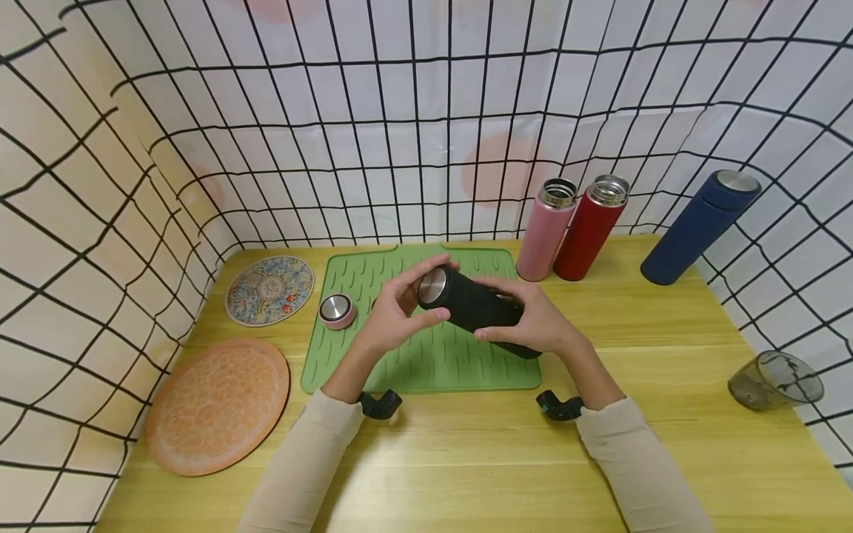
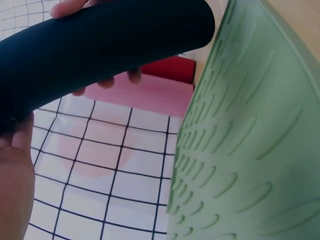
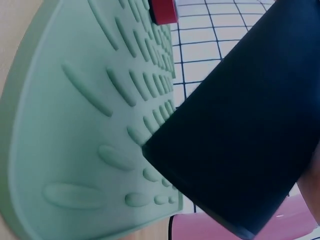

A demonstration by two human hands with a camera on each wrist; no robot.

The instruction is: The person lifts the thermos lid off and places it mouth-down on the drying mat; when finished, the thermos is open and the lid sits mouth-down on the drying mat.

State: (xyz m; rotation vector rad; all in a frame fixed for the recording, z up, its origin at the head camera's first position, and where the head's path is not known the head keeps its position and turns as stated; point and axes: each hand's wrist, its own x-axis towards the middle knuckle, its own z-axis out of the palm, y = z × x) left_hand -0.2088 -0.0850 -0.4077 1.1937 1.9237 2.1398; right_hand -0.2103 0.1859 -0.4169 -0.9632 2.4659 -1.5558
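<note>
A black thermos is held tilted above the green ribbed mat, its silver-topped lid up and to the left. My left hand grips it around the lid, thumb in front and fingers behind. Lower on the body, my right hand holds it with the thumb in front. In the left wrist view the dark body shows right-hand fingertips along its lower side. The right wrist view shows its base over the mat. A pink lid with a silver top rests on the mat's left part.
Behind the mat's right end stand an uncapped pink thermos and an uncapped red one. A capped blue thermos and a smoky glass are farther right. A patterned trivet and an orange round placemat lie left; black wire grid encloses the table.
</note>
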